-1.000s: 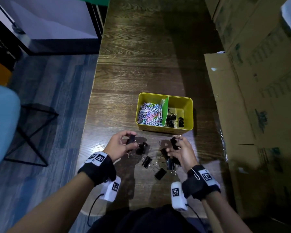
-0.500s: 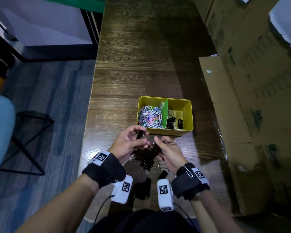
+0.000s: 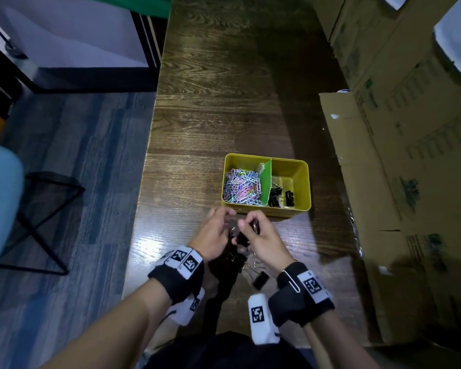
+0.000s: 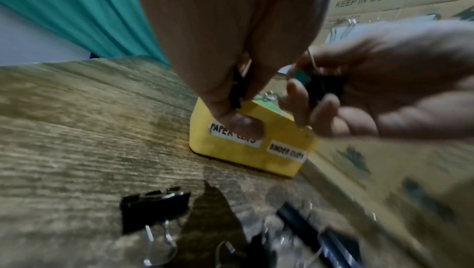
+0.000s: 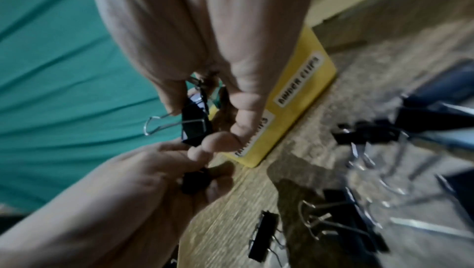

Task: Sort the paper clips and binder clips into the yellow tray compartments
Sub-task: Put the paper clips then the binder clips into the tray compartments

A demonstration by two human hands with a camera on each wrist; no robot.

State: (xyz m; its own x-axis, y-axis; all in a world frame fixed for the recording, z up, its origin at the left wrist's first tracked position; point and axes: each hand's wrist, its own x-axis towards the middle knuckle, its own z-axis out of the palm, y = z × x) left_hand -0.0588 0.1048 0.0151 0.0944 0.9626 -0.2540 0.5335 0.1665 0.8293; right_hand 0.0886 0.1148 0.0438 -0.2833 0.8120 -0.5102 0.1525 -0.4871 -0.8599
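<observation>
My right hand (image 3: 261,239) pinches a black binder clip (image 5: 193,125) between thumb and fingers, and my left hand (image 3: 214,235) beside it seems to hold another dark clip (image 5: 195,179) in its curled fingers, though blur makes that uncertain. Both hover just before the yellow tray (image 3: 302,182), whose left compartment holds the coloured paper clips (image 3: 241,187) and the right a few binder clips (image 3: 280,197); loose binder clips (image 3: 260,279) lie on the wooden table (image 3: 210,115) below my wrists.

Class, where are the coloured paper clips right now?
In the head view, the paper clips fill the yellow tray's left compartment, left of the green divider.
</observation>
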